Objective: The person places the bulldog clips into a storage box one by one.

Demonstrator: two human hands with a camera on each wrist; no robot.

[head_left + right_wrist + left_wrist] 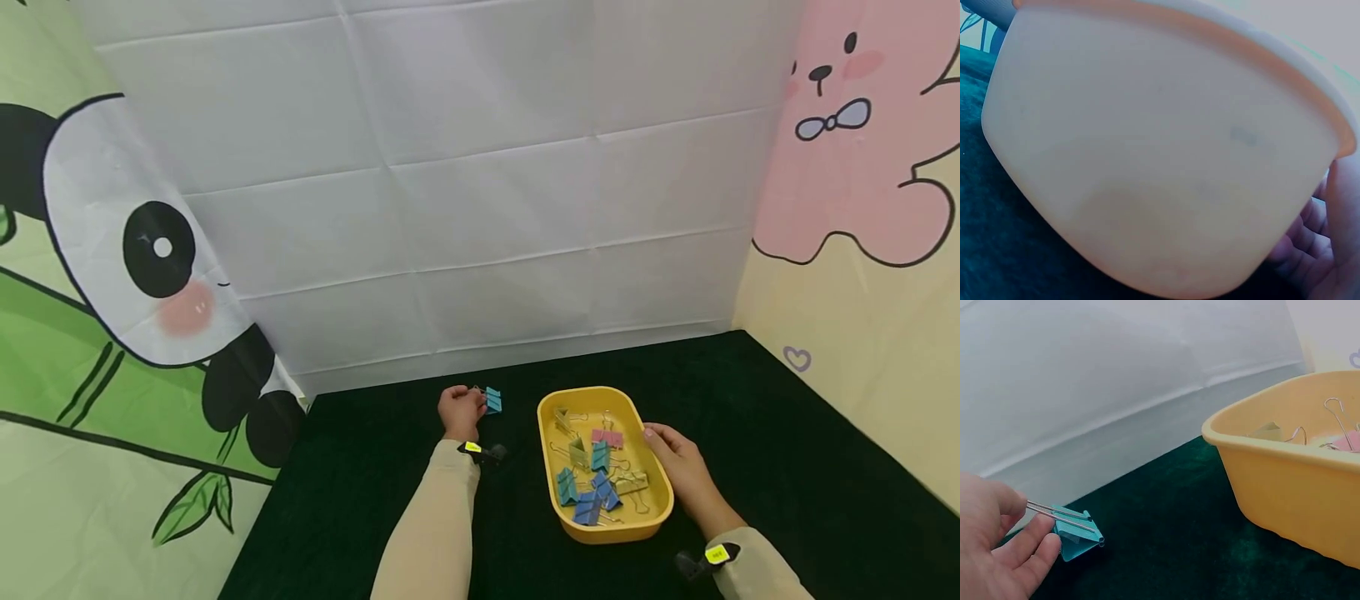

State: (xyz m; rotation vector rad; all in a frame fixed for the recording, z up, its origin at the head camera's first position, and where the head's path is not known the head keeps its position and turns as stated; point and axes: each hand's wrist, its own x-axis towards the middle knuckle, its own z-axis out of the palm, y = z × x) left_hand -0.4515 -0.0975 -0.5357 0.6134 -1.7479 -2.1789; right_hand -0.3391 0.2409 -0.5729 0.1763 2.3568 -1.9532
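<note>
My left hand [461, 412] pinches a light-blue binder clip [492, 401] by its wire handles, left of the yellow plastic basket [606, 536]. In the left wrist view the thumb and fingers hold the two wires, and the blue body [1077, 534] of the clip points away from the palm. At the basket's right side, my right hand [686, 471] holds the wall, its thumb at the rim. The right wrist view shows curled fingers [1307, 244] against the basket's outer side, partly hidden by it. Inside lie several binder clips, among them a pink one [607, 437] and a blue one [587, 508].
A dark green cloth [360, 492] covers the table. Behind it hangs a creased white sheet [487, 208]. Printed side panels carry a panda [105, 250] on the left and a pink bear [862, 192] on the right.
</note>
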